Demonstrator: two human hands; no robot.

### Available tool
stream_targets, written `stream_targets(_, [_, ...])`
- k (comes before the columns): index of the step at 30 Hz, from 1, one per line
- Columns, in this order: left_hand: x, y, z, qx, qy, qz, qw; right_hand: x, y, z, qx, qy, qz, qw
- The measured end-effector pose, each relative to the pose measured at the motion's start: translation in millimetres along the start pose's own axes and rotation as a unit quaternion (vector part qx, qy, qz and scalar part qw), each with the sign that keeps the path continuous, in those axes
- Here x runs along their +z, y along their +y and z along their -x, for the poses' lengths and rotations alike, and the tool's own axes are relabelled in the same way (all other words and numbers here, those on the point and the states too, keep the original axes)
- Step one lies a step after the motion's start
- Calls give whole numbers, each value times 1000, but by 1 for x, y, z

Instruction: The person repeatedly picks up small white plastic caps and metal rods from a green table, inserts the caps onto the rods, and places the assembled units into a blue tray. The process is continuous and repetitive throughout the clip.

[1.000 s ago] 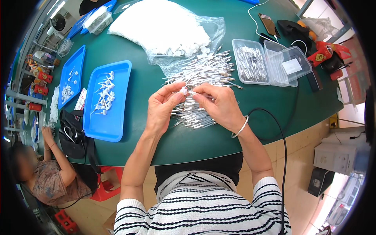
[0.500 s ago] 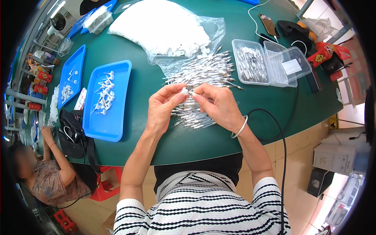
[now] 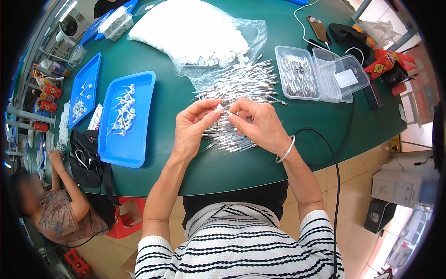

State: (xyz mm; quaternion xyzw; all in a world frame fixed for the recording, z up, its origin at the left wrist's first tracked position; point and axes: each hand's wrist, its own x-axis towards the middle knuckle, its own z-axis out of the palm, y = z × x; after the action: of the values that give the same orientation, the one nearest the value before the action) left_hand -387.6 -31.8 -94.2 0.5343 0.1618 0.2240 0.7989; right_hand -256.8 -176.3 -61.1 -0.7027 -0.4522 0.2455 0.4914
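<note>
Pinching white cap (image 3: pixel 219 108) (L hand (image 3: pixel 189 128)) & tiny pc (image 3: pixel 227 113) (R hand (image 3: pixel 261 124)), we may lose either amid rods (image 3: pixel 246 83) if grip slips.

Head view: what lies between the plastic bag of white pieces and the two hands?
In the head view, slim rods, piled loosely, lie between the plastic bag and the left hand and right hand; more show below the hands.

This looks like a small-parts assembly workshop: on the green worktable (image 3: pixel 169 109), loose metallic rods (image 3: pixel 248 79) are heaped beneath the fingers (image 3: pixel 242 106), a big bag (image 3: pixel 258 35) of white pieces (image 3: pixel 186 30) lies beyond them, blue trays (image 3: pixel 123 153) of white-headed parts (image 3: pixel 124 114) stand to their left, and a co-worker (image 3: pixel 65 214) sits farther left near cluttered racking (image 3: pixel 23 115).
</note>
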Motion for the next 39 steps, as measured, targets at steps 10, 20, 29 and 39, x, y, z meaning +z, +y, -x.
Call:
stream_targets(10, [10,3,4,152,-16,-150,977,1,4,-5,15,-36,-165,985])
stream_targets(20, [14,9,9,224,-19,-289,930,-7,5,-8,63,-90,-259,960])
stream_targets(29, [13,6,7,254,-3,-270,929,4,14,-9,27,-72,-281,957])
stream_targets(39, [17,10,11,206,21,-209,956,-1,16,-10,43,-77,-285,955])
